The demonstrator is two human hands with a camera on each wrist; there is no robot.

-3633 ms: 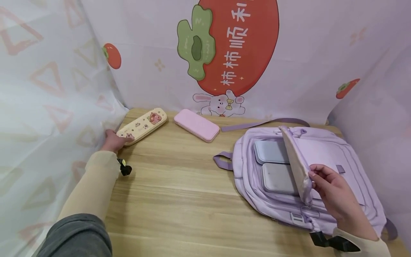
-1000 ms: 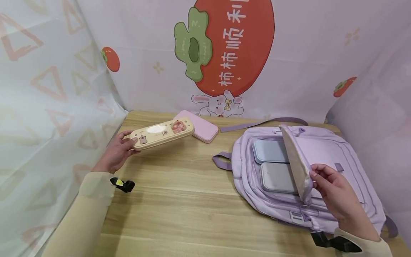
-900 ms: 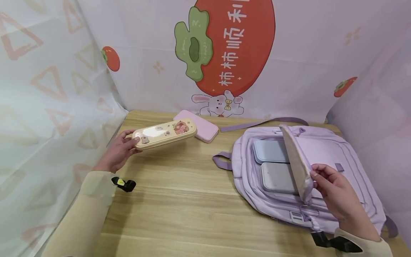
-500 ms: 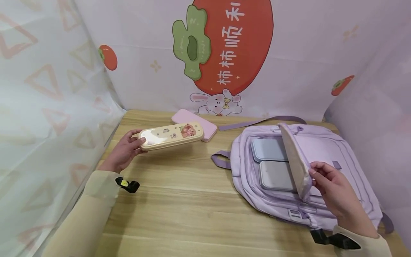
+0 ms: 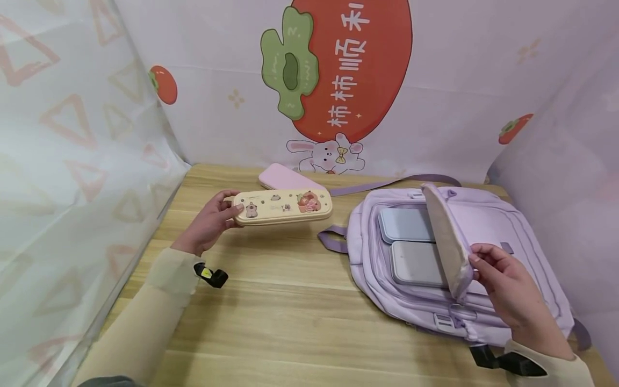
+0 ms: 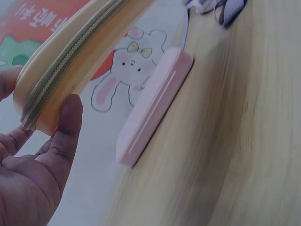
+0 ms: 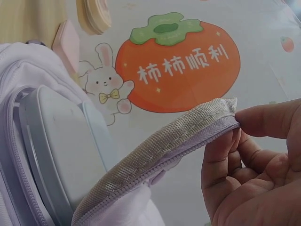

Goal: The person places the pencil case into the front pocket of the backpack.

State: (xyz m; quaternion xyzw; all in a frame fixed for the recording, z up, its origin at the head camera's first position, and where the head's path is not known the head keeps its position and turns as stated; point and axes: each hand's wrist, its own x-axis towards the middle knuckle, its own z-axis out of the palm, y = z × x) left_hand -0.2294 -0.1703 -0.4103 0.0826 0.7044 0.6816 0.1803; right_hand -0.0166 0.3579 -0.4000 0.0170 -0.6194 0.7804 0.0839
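Observation:
My left hand (image 5: 210, 219) grips the left end of a cream zippered case (image 5: 282, 206) with cartoon prints, held above the table. In the left wrist view, thumb and fingers (image 6: 66, 127) pinch the case (image 6: 70, 56) on either side of its zipper. A lilac backpack (image 5: 488, 215) lies on the right, its front pocket unzipped. My right hand (image 5: 512, 290) pinches the edge of the pocket flap (image 5: 447, 242) and holds it raised. Inside the pocket a light blue case (image 5: 406, 224) and a grey-white case (image 5: 417, 263) lie side by side.
A pink case (image 5: 290, 178) lies at the back of the wooden table (image 5: 290, 322), partly hidden behind the cream case. A purple strap (image 5: 362, 188) stretches along the back edge, and a handle loop (image 5: 332, 239) sticks out left of the backpack. Printed cloth hangs behind and at both sides.
My left hand has lifted the cream case from the back left of the table and moved it right, in front of the pink case. My right hand still holds the flap.

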